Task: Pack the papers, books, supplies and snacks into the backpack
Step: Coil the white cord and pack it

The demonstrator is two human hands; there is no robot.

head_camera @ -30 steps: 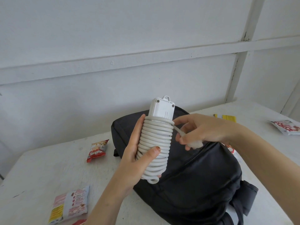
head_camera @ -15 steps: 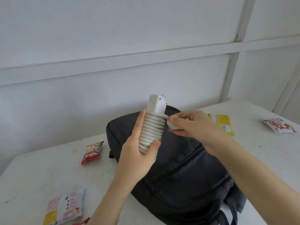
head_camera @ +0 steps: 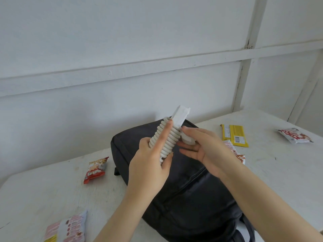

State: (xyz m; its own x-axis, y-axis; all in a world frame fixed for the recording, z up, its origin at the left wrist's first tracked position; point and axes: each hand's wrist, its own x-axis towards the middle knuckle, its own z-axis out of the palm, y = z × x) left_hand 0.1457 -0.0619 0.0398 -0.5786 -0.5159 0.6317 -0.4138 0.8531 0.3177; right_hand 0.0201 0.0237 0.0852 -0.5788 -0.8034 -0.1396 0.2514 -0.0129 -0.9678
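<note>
A black backpack (head_camera: 192, 198) lies flat on the white table (head_camera: 279, 172), its zip closed as far as I can see. Above it my left hand (head_camera: 148, 168) grips a white power strip (head_camera: 180, 117) with its cord coiled tightly around it (head_camera: 167, 140); my index finger lies straight along the coil. The strip tilts to the right. My right hand (head_camera: 209, 151) holds the cord's white plug (head_camera: 187, 141) between thumb and fingers, right beside the coil.
Snacks lie around the bag: a red packet (head_camera: 95, 169) at its left, a pink pack (head_camera: 68, 229) at the front left, a yellow bar (head_camera: 234, 135) and a white-red packet (head_camera: 295, 135) to the right, one more (head_camera: 239, 154) behind my right wrist. A white wall stands behind.
The power strip has turned edge-on and tilted right. My right hand brought the plug from the top of the coil down against its right side.
</note>
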